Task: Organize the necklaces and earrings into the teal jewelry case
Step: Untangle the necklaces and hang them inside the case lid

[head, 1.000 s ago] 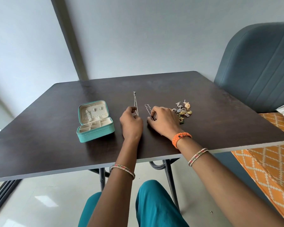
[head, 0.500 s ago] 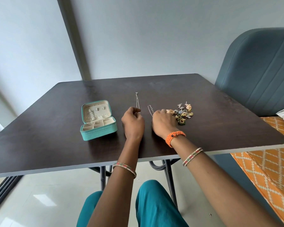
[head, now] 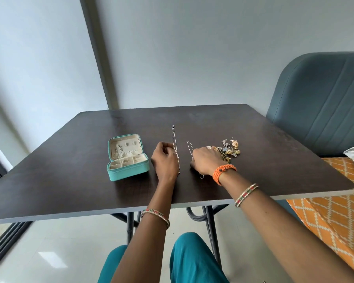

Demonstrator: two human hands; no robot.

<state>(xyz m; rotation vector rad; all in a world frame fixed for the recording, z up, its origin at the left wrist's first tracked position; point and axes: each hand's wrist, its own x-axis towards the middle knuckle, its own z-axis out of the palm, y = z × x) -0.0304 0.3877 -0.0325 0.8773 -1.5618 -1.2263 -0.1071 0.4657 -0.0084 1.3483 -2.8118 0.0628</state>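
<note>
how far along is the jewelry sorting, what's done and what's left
Early stage. Done: the teal jewelry case lies open, with what looks like a chain already hanging in its lid. In hand: the left hand is at one necklace and the right hand at a second necklace, both on the table. Left: both necklaces and the pile of earrings.

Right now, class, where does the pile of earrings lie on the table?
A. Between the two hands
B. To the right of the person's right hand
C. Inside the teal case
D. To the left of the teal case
B: the pile of earrings sits on the table just right of the right hand, far from the open teal case.
</note>
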